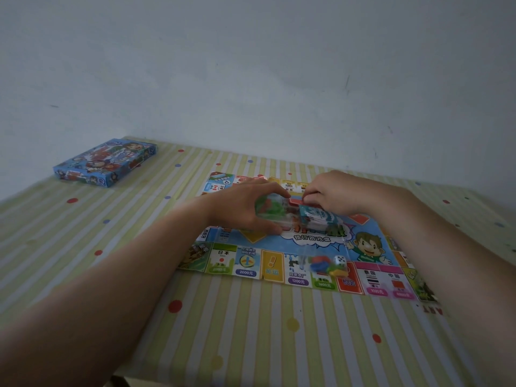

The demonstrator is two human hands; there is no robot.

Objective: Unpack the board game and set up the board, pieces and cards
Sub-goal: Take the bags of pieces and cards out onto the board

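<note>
The bundle of cards (317, 217) is sitting pretty much dead centre on the board (245, 265), and both hands are busy on it. The left hand (243, 209) is wrapping around the bundle's left end, thumb on the near side and fingers reaching over the far side. That end is looking like clear wrap with green and red stuff inside, but it's too blurry to say more. The right hand (335, 194) is coming in from the other side with its fingers bent down, pinching a red piece (296, 201) at the top of the bundle.

The board is lying flat and unfolded. Near its front edge a little clear bag (325, 266) of coloured pieces is resting, with a white die (339, 260) showing in it.

The game box (106, 163) is lying closed at the far left corner, well apart from everything else. It's all sitting on a green-striped, polka-dot tablecloth (251, 344), running right up to a plain pale wall (251, 65).
</note>
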